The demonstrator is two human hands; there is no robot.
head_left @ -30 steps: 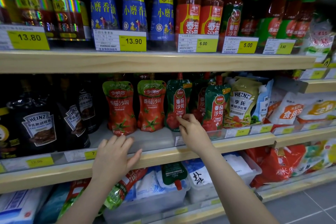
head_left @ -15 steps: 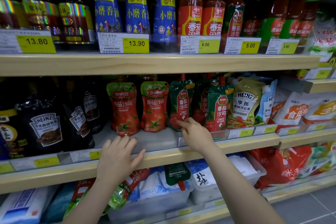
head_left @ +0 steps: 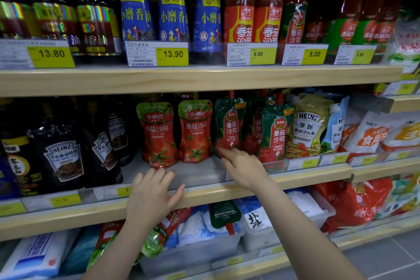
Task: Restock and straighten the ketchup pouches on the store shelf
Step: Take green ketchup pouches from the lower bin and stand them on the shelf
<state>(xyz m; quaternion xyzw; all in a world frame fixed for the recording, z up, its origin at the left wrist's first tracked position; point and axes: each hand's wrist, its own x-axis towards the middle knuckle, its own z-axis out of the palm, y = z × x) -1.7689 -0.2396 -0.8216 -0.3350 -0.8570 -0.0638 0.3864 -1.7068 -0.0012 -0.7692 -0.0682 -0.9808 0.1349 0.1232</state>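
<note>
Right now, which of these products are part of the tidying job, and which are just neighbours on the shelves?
Part of the job:
red ketchup pouches
green ketchup pouches
right hand touching a green pouch
left hand on the shelf edge

Just neighbours:
Heinz black pepper sauce
sesame oil bottles
Heinz salad dressing pouch

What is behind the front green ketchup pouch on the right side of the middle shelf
Behind the front green ketchup pouch, another green pouch stands, its red cap and left side showing. Its right side is covered, and any pouches deeper in the dark shelf cannot be seen.
</note>
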